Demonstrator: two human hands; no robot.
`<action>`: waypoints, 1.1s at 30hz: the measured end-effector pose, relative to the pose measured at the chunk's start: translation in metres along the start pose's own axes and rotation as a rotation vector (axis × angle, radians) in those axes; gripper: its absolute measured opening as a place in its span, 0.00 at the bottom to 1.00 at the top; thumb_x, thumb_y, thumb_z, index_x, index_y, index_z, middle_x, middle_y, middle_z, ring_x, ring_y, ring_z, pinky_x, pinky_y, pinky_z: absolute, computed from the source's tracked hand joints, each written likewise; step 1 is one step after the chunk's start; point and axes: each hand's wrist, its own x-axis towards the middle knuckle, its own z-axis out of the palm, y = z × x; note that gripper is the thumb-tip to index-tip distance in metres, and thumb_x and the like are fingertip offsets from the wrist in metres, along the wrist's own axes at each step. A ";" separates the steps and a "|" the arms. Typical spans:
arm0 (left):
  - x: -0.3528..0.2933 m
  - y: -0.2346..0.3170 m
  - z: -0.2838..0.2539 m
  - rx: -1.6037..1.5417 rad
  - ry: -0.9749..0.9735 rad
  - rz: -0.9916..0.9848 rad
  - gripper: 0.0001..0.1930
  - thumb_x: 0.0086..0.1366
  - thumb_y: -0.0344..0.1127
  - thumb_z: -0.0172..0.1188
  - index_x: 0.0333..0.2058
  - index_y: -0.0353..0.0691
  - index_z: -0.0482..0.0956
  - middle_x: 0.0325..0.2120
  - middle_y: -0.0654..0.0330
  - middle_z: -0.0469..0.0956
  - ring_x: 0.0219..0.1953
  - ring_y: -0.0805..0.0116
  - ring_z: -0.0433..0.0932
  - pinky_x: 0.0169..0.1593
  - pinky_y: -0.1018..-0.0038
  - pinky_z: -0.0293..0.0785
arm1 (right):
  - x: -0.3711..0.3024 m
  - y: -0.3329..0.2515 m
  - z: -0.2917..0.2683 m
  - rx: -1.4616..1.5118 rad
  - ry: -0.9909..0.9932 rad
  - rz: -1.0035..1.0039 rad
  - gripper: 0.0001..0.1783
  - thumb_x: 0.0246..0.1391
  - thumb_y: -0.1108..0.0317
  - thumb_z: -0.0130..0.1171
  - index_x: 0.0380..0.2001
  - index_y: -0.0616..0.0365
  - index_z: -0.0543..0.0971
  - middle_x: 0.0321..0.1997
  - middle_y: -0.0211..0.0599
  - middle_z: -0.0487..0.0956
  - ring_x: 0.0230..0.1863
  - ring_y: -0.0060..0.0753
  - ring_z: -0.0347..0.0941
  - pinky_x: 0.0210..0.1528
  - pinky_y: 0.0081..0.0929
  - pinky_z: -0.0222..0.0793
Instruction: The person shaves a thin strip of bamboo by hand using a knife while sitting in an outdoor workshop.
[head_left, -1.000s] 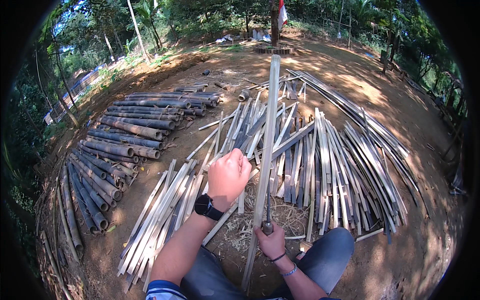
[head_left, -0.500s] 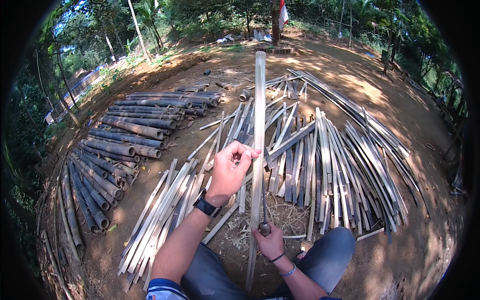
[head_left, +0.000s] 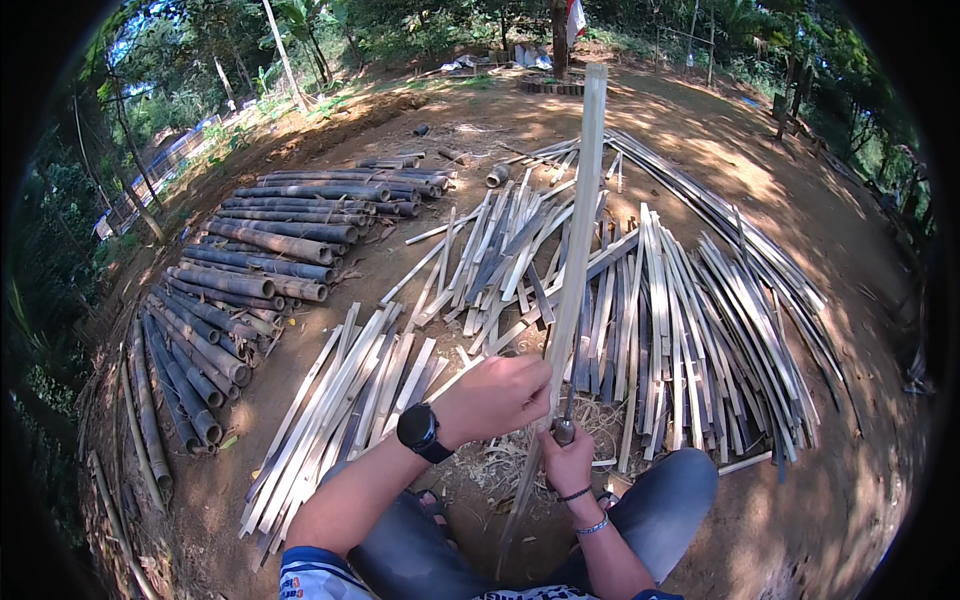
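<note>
A long pale bamboo strip point(head_left: 580, 220) stands up steeply in front of me, its top leaning to the right and its lower end between my knees. My left hand point(head_left: 510, 395), with a dark watch on its wrist, is closed at the strip's left edge; its fingertips are partly hidden. Lower down, my right hand point(head_left: 570, 462) is wrapped round the handle of a knife point(head_left: 564, 431) beside the strip. The narrow dark blade points up along the strip's right side, partly hidden.
Split bamboo strips point(head_left: 655, 330) lie in a wide fan ahead and right, with another bundle point(head_left: 325, 415) at near left. Dark whole bamboo poles point(head_left: 270, 250) are stacked farther left. Curled shavings point(head_left: 490, 465) cover the ground by my feet. A tree trunk point(head_left: 559, 45) stands at the back.
My left hand has come down the strip, nearer my right hand, and its fingers have closed more. The strip's top has swung right. My right hand has shifted slightly right and up.
</note>
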 end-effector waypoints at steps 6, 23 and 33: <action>-0.014 0.008 0.023 0.645 -0.258 0.090 0.07 0.52 0.33 0.56 0.31 0.39 0.75 0.30 0.61 0.73 0.40 0.68 0.74 0.40 0.73 0.69 | 0.008 0.004 -0.010 0.060 0.074 0.025 0.11 0.51 0.69 0.63 0.24 0.63 0.72 0.14 0.26 0.70 0.15 0.18 0.62 0.18 0.23 0.58; -0.100 -0.030 0.060 0.138 -0.370 -0.343 0.27 0.62 0.49 0.54 0.52 0.33 0.68 0.55 0.46 0.66 0.59 0.48 0.64 0.60 0.60 0.60 | 0.035 -0.028 -0.050 0.488 0.105 0.127 0.09 0.55 0.69 0.60 0.30 0.60 0.71 0.14 0.27 0.67 0.08 0.19 0.61 0.10 0.20 0.57; -0.140 0.110 0.043 -0.492 -0.468 -0.450 0.31 0.57 0.42 0.64 0.57 0.38 0.64 0.47 0.53 0.74 0.45 0.60 0.77 0.46 0.72 0.73 | 0.106 -0.082 -0.090 0.940 0.179 0.331 0.11 0.59 0.62 0.56 0.25 0.47 0.66 0.16 0.19 0.61 0.14 0.15 0.57 0.20 0.20 0.60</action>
